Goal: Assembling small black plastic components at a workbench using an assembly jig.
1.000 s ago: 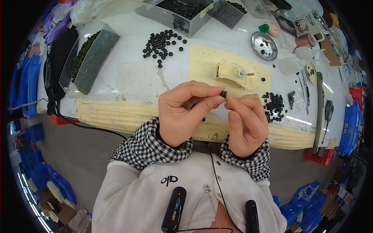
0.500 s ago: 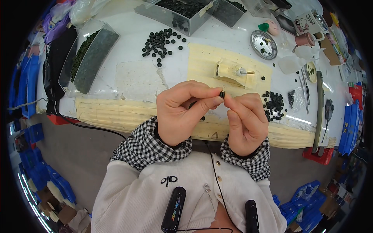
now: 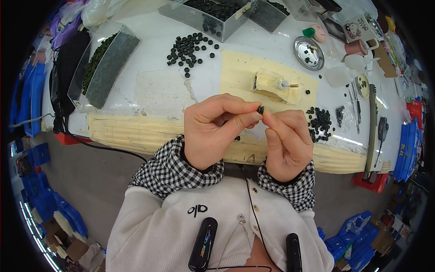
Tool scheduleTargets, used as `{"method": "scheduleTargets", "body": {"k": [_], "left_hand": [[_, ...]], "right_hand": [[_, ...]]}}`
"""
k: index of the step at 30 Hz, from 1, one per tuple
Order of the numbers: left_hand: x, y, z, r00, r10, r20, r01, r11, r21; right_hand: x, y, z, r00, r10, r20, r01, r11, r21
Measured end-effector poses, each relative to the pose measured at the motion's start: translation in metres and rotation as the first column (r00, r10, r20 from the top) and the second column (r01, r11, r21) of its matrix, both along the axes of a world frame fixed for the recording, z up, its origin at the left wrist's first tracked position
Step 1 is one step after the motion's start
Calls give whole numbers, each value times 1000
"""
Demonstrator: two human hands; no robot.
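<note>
Between the thumb and index finger of my left hand is a small black round part, pinched at the fingertips. From the other side, the curled index finger of my right hand presses against it, with the right thumb bent just below. Fingertips hide much of the part. Under my left hand, another small dark piece partly shows near the table's front edge. Beyond my hands, a block wrapped in yellowish tape carries a short upright with a brass-coloured pin.
Loose black round parts lie beyond my left hand, and a second pile is right of my right hand. Clear bins of dark pieces stand left and at the back. A round metal dish and a screwdriver are at right.
</note>
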State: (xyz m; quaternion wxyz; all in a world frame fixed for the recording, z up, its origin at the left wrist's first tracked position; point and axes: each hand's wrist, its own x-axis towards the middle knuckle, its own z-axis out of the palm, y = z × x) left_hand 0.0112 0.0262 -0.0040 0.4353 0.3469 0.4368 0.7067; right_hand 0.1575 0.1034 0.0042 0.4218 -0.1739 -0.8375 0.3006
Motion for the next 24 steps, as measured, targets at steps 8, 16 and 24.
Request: {"method": "scheduleTargets", "body": {"k": [8, 16, 24], "left_hand": [[1, 1, 0, 1000, -15, 0, 15, 1000, 14], [3, 2, 4, 1000, 7, 11, -7, 1000, 8], [2, 2, -1, 963, 100, -252, -83, 994, 75]], "right_hand": [[1, 0, -3, 999, 8, -39, -10, 999, -50], [2, -1, -4, 999, 8, -51, -13, 994, -110], [2, 0, -2, 999, 23, -25, -25, 995, -96]]}}
